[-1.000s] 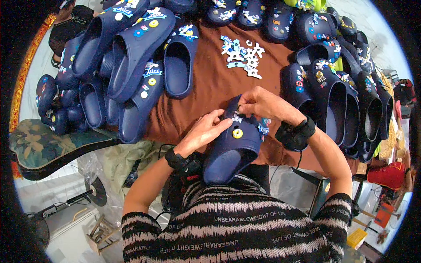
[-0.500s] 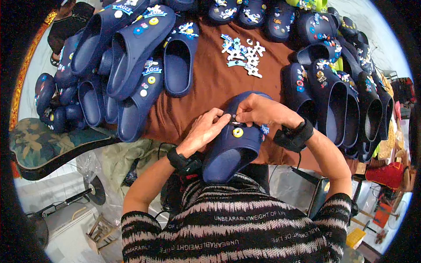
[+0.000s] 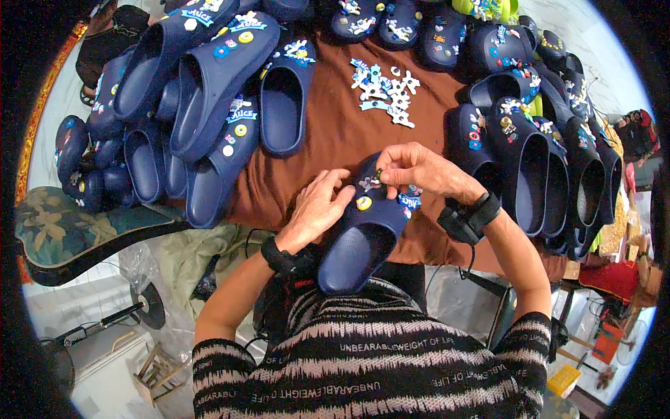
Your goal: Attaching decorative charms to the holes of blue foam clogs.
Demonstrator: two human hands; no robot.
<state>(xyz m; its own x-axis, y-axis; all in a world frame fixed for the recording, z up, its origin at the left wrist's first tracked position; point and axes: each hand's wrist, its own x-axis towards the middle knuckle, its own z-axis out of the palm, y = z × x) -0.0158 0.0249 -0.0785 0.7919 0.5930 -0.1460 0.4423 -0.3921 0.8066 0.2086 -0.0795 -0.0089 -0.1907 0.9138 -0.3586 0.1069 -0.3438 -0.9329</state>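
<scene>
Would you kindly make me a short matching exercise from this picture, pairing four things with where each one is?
Things:
1. left hand
2. right hand
3. loose white and blue charms
4. stacked navy clogs

Places:
A. spread on the brown cloth beyond the hands
B. piled at the left side of the table
C. pinching a small charm at the toe of the held navy clog
D. resting on the held clog's left side, fingers by a pale charm

Pairs: 1-D, 2-C, 3-A, 4-B
</scene>
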